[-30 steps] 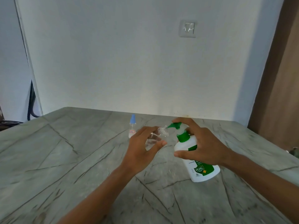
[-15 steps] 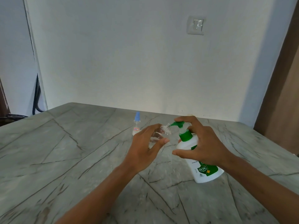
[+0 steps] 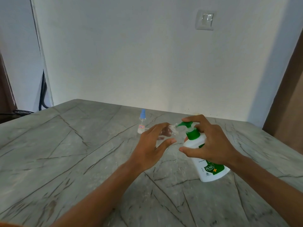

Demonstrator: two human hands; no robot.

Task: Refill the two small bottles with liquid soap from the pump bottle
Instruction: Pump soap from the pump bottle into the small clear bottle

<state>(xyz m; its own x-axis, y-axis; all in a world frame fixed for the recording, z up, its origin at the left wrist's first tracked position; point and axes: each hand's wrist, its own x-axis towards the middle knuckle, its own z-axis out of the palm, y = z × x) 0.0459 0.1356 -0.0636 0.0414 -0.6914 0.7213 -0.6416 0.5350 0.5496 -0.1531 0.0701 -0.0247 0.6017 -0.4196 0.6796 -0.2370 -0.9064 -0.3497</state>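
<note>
Both hands work close together, not touching, above a grey veined table (image 3: 78, 163), each clamped on a bottle. At far left, a dark cable (image 3: 43, 90) hangs down beside the wall's edge. Further right, a small bottle with a blue cap (image 3: 142, 122) stands upright on the table near its back edge, a red-bordered label on its front, apart from both hands and just behind the left one.

The left hand (image 3: 151, 145) grips a small clear bottle (image 3: 164, 133), fingers curled over it and thumb stretched out beneath. That bottle is tilted, its uncapped, threaded neck raised to the tip of the green spout. Whether any soap is passing between them cannot be told.

The white pump bottle (image 3: 207, 167) leans with its green pump head towards the left, its lower end down at the table. The right hand (image 3: 212, 144) wraps its shoulder, thumb across the front, forefinger laid on top of the pump head.

On the pale wall above and to the right sits a white light switch (image 3: 205, 20). A brown wooden panel (image 3: 290, 102) closes the right edge.
</note>
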